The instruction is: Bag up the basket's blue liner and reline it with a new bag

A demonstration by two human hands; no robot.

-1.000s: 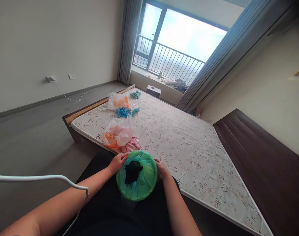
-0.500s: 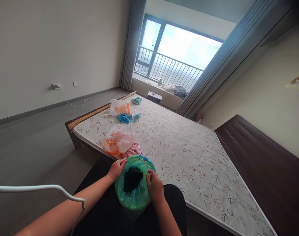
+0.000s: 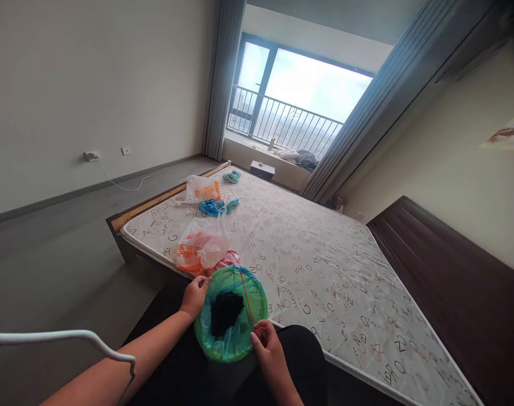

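A round bin lined with a green plastic bag [image 3: 231, 338] rests on my lap, with a black item [image 3: 225, 312] inside it. My left hand [image 3: 194, 296] grips the bag's rim on the left side. My right hand [image 3: 267, 347] sits at the near right rim and pinches a thin red drawstring [image 3: 246, 301] that stretches taut across the opening toward the far rim.
A mattress [image 3: 324, 270] printed with letters lies ahead, with an orange-and-white plastic bag [image 3: 202, 247] on pink cloth, a blue bag [image 3: 212, 207] and another white bag [image 3: 202, 189]. A dark headboard [image 3: 451, 282] is on the right. A white hanger [image 3: 71, 341] hangs at my lower left.
My right hand has moved from the bag's far right rim to the near side, drawing the red string out across the opening. The bag's mouth has narrowed a little.
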